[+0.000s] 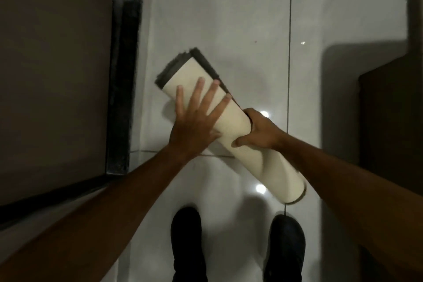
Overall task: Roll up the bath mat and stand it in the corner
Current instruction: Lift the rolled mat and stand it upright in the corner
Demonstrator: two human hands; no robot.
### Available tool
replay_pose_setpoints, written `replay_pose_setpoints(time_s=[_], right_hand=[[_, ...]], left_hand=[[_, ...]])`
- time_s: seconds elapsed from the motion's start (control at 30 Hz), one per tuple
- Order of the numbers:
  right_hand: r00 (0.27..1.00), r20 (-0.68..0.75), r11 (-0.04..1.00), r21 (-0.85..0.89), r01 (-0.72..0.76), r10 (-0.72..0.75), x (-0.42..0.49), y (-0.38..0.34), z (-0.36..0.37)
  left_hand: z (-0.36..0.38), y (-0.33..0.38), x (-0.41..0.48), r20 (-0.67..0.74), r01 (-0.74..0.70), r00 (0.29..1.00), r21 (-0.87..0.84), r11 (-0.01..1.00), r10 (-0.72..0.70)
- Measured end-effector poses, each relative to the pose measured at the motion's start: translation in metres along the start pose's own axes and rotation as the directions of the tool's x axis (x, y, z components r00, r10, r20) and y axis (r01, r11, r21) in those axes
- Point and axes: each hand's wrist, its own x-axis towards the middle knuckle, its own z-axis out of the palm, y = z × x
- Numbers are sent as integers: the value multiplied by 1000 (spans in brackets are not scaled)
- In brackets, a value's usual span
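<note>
You hold the rolled bath mat [231,126] in both hands above the glossy white tiled floor [229,18]. It is wound into a tight tube with the cream backing outward and the dark grey pile showing at its far end and along the loose outer edge. The roll slants from upper left, near the dark doorway strip, down to lower right, where its near end comes close to your right shoe [286,249].

Your left hand [194,119] lies flat on top of the roll, fingers spread wide and pointing away from you, the palm pressing on the backing rather than closing around it. Your right hand [258,133] wraps the middle of the roll from the right side, thumb across the near face and fingers curled behind, out of sight.

Your left shoe [186,242] stands below the roll. A dark threshold [123,84] runs along the left beside a brown panel [55,75], and a dark cabinet [393,121] stands at the right.
</note>
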Motion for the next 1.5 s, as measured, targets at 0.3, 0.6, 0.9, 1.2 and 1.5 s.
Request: replay_pose_setpoints(time_s=[0.3, 0.6, 0.9, 1.2, 1.5], right_hand=[[995, 67, 960, 277, 50, -71, -32, -113, -130], [994, -98, 873, 478, 94, -54, 41, -278, -269], [985, -150, 836, 525, 157, -90, 165, -381, -376], [994, 18, 831, 551, 78, -105, 303, -459, -467], [997, 69, 880, 475, -9, -27, 454, -521, -519]], left_hand=[[-145, -8, 110, 636, 527, 710, -765, -370, -303], [-220, -110, 256, 494, 445, 826, -867, -224, -271], [-270, -238, 415, 532, 451, 818, -829, -329, -220], [-263, -340, 546, 609, 481, 744, -774, -413, -275], [-223, -424, 645, 629, 368, 698, -724, -583, -341]])
